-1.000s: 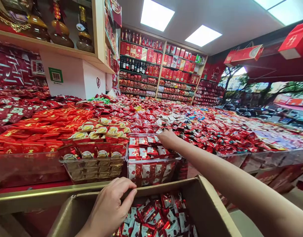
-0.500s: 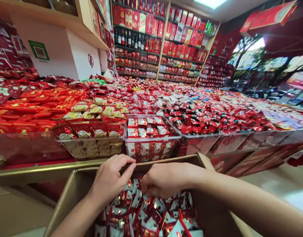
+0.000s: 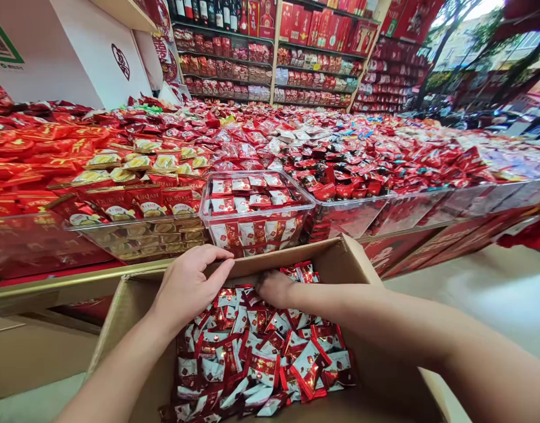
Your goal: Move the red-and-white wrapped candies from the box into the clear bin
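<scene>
A cardboard box (image 3: 364, 258) stands before me, with many small red-and-white snack packets (image 3: 263, 367) lying loose inside. My left hand (image 3: 193, 279) is at the far rim, index finger and thumb closed around the box edge. Deep inside the box, by the far wall, my right hand (image 3: 275, 288) reaches down among the packets. Its fingers are bent and partly hidden, so what they hold cannot be made out. Just beyond the box sits a clear plastic bin (image 3: 257, 212) with similar packets in neat rows.
Left of that bin is another clear bin of durian packets (image 3: 140, 202). Heaps of red packets (image 3: 428, 158) cover the display behind. Shelves (image 3: 276, 53) with bottles and boxes line the back wall. A white pillar (image 3: 102, 56) rises at left; a gold-edged ledge (image 3: 49, 288) runs beside the box.
My right hand has gone deeper into the box, toward its far wall. My left hand stays at the rim. The view has tilted down, showing more of the packets.
</scene>
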`<act>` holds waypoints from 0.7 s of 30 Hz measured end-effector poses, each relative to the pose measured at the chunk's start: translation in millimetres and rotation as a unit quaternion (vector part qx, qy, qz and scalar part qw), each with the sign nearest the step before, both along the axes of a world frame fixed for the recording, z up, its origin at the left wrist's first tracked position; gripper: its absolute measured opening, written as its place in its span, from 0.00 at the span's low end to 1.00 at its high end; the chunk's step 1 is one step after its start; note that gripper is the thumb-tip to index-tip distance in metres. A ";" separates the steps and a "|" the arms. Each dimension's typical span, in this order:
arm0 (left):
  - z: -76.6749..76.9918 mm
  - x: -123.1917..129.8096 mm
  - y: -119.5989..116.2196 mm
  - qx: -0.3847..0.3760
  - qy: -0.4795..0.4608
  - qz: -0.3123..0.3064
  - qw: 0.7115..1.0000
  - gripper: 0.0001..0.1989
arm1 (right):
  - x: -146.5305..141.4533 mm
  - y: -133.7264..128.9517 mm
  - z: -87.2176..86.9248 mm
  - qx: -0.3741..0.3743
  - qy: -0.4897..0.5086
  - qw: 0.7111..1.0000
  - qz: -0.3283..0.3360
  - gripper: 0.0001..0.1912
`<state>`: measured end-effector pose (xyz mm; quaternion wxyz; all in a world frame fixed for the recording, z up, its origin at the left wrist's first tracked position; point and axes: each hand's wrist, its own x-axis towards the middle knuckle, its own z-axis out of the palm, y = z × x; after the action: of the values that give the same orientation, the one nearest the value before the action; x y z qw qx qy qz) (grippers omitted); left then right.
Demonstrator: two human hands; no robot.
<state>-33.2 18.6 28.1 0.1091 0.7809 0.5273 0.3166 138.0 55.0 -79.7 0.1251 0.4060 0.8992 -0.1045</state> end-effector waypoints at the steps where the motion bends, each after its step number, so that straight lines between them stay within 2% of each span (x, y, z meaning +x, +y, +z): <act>1: -0.3 -0.3 0.0 -0.006 -0.012 0.003 1.000 0.08 | -0.9 0.2 3.4 -0.004 0.002 1.000 0.009 0.10; 3: 0.0 -1.7 -0.6 -0.017 -0.063 0.012 0.998 0.09 | -3.3 -0.3 16.6 -0.005 0.002 1.000 0.018 0.09; 5: 2.3 -4.8 -1.9 -0.039 -0.149 0.010 0.988 0.10 | -6.0 -3.8 38.1 0.010 0.032 0.999 0.025 0.10; 8: 9.5 -11.0 -5.1 -0.100 -0.292 -0.027 0.951 0.12 | -7.5 -14.9 77.8 0.008 0.198 0.980 0.036 0.11; 10: 14.8 -13.7 -7.9 -0.144 -0.321 -0.057 0.934 0.14 | -5.5 -23.1 100.1 -0.028 0.319 0.947 0.033 0.12; 11: 16.9 -13.9 -9.3 -0.159 -0.305 -0.064 0.937 0.14 | -4.0 -26.4 108.1 -0.048 0.357 0.932 0.028 0.12; 13: 19.1 -11.8 -11.7 -0.172 -0.258 -0.055 0.949 0.15 | -0.8 -30.6 116.9 -0.078 0.410 0.909 0.016 0.11; 15: 19.0 -7.1 -13.4 -0.184 -0.265 -0.025 0.946 0.15 | 1.5 -31.1 118.3 -0.114 0.457 0.882 -0.007 0.11; 18: 16.7 0.8 -14.3 -0.211 -0.388 0.009 0.897 0.13 | 3.0 -27.4 116.0 -0.170 0.517 0.836 -0.066 0.12; 21: 15.0 6.3 -14.8 -0.234 -0.494 0.030 0.837 0.12 | 2.5 -23.9 116.8 -0.191 0.549 0.807 -0.109 0.13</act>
<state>-26.9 3.7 43.0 0.5246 0.4561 0.4851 0.5304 140.5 31.1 37.1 -0.3264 0.3442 0.7298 -0.4923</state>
